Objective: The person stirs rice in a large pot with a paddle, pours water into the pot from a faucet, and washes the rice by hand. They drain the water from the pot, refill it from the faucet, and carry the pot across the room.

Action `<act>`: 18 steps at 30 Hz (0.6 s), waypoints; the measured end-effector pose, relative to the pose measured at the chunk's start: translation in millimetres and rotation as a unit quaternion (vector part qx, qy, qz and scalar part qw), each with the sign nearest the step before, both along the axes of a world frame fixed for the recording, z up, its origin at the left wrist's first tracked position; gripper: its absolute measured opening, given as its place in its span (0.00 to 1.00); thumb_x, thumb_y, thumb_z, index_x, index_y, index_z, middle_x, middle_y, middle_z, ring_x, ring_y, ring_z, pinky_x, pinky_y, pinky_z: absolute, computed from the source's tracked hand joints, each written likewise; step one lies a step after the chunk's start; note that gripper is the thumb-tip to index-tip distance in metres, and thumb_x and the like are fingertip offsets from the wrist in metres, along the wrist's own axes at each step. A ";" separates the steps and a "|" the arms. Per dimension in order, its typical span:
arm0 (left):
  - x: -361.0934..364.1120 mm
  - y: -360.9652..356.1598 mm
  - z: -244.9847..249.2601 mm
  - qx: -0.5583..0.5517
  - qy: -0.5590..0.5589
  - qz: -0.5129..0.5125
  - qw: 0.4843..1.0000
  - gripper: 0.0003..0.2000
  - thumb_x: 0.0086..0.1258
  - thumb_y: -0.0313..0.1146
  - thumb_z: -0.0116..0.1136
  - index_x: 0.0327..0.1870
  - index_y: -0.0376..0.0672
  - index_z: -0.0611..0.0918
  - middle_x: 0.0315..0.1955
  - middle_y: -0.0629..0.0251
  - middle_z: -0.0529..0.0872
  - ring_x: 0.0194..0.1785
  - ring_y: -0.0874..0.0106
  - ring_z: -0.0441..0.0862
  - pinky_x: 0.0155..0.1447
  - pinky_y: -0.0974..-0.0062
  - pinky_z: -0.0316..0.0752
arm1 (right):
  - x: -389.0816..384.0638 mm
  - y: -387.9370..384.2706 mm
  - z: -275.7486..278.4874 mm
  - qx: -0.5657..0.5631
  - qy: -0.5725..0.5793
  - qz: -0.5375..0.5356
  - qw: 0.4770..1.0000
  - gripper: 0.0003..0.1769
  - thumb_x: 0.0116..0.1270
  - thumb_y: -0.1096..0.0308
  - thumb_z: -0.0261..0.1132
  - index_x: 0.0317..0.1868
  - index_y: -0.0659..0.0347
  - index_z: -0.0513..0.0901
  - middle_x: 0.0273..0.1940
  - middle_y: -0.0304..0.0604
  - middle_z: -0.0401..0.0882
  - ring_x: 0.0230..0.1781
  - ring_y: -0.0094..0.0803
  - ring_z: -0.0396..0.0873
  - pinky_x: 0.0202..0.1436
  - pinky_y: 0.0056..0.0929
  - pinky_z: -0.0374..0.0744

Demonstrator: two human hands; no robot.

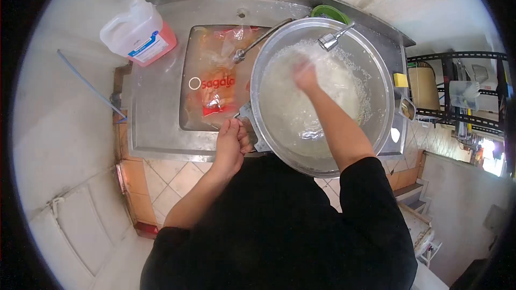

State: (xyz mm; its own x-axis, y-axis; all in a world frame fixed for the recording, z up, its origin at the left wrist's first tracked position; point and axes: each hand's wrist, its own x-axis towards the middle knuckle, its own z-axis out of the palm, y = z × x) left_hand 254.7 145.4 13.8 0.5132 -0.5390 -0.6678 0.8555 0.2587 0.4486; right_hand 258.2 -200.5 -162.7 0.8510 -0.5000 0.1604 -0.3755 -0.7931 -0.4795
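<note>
Hands at a large metal pot of cloudy water and white grains.
I am gripping the pot's side handle (246, 111) with my closed left hand (231, 140), while my right hand (306, 74) is reaching into the cloudy water (293, 123) and white grains (336, 83); it is blurring, and I cannot tell whether it is open or closed. The metal pot (256, 80) is resting on the right part of the steel counter (156, 137), with a chrome spout (328, 42) hanging over it. A green bowl (330, 12) is sitting behind the pot, and a yellow sponge (400, 80) is lying to its right. A red-lettered plastic bag (219, 91) is lying in the sink basin (189, 113); a jug of pink liquid (145, 40) is standing at the far left.
</note>
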 end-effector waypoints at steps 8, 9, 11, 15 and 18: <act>0.5 -0.9 4.0 0.005 0.000 -0.004 1.000 0.09 0.82 0.40 0.41 0.38 0.50 0.69 0.22 0.76 0.62 0.20 0.82 0.54 0.23 0.81 0.52 | -57.8 106.0 76.0 -0.089 0.340 0.185 0.918 0.35 0.64 0.56 0.60 0.70 0.59 0.65 0.74 0.53 0.55 0.76 0.51 0.51 0.72 0.62 0.58; 0.5 -1.1 4.8 0.017 -0.001 -0.005 1.000 0.10 0.82 0.41 0.41 0.38 0.50 0.69 0.21 0.77 0.61 0.20 0.82 0.53 0.24 0.81 0.51 | -64.7 103.0 89.1 -0.100 0.418 0.222 0.875 0.37 0.65 0.54 0.60 0.72 0.58 0.63 0.77 0.50 0.48 0.79 0.51 0.44 0.73 0.66 0.54; 0.1 1.0 0.1 0.014 0.006 -0.004 1.000 0.10 0.82 0.41 0.41 0.38 0.50 0.69 0.22 0.77 0.61 0.21 0.82 0.53 0.24 0.81 0.52 | -80.9 100.9 118.9 -0.110 0.441 0.226 0.862 0.37 0.65 0.52 0.61 0.72 0.55 0.63 0.76 0.50 0.50 0.77 0.52 0.48 0.71 0.64 0.57; 0.6 4.1 -4.3 -0.005 0.026 0.004 1.000 0.10 0.82 0.42 0.42 0.38 0.50 0.70 0.22 0.77 0.61 0.21 0.82 0.54 0.24 0.81 0.52 | -104.5 81.2 125.6 -0.095 0.470 0.152 0.864 0.34 0.65 0.53 0.63 0.71 0.49 0.67 0.70 0.52 0.63 0.70 0.53 0.61 0.66 0.54 0.69; -0.9 4.0 -6.6 -0.012 0.011 0.004 1.000 0.09 0.82 0.41 0.42 0.37 0.51 0.69 0.22 0.77 0.62 0.20 0.83 0.54 0.22 0.82 0.52 | -135.2 31.3 67.5 0.023 0.342 0.216 0.914 0.25 0.68 0.56 0.61 0.63 0.56 0.75 0.55 0.58 0.77 0.58 0.54 0.73 0.62 0.44 0.75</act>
